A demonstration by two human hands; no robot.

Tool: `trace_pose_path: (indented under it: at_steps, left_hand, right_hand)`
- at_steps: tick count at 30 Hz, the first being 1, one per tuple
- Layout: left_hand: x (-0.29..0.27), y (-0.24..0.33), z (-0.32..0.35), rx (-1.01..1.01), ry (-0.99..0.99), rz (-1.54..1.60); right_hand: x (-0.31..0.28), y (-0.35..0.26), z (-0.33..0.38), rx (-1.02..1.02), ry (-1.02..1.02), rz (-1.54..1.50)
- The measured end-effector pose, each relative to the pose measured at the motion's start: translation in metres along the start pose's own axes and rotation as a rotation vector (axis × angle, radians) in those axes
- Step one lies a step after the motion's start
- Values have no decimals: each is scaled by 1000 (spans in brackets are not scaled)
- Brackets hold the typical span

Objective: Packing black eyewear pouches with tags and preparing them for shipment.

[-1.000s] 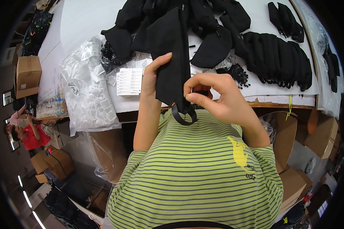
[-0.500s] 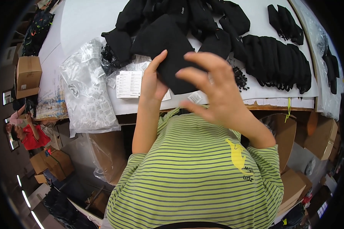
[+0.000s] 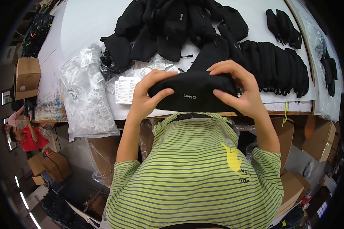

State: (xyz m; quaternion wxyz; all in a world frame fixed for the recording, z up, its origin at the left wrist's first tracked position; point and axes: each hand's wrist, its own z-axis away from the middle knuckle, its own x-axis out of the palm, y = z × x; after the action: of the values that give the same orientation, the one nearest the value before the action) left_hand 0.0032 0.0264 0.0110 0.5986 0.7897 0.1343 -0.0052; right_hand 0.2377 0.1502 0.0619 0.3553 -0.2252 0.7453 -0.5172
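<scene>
Together, 2 hands, left hand (image 3: 143,100) and right hand (image 3: 244,95), grip 1 black pouch (image 3: 193,92).

A pouch (image 3: 193,95) sits between the left hand (image 3: 147,97) and the right hand (image 3: 239,91), over the near edge of the surface (image 3: 84,23). Beyond the hands lies a heap of pouches (image 3: 172,26); right of the right hand, a row of pouches (image 3: 283,68). Left of the left hand lie paper slips (image 3: 125,89), then a plastic bag (image 3: 86,99)
</scene>
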Motion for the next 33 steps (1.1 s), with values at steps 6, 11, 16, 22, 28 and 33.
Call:
trace_pose_path:
  at_steps: [6, 11, 16, 22, 28, 33]
  left_hand:
    - [4, 10, 0, -38, -160, -225]
    - [3, 10, 18, -244, -468, -182]
    - [2, 1, 31, -324, -483, 2]
    - [8, 5, 31, -412, -486, 97]
    - [8, -1, 39, -330, -350, 175]
    - [6, -4, 45, -332, -320, 151]
  right_hand:
    - [-14, 10, 16, 124, -63, 153]
    - [-16, 22, 44, 289, -289, 13]
    - [-5, 24, 70, 360, -309, -81]
    - [-11, 23, 67, 349, -308, -34]
    - [-59, 130, 92, 303, 242, 1204]
    - [-84, 132, 79, 296, 451, 1255]
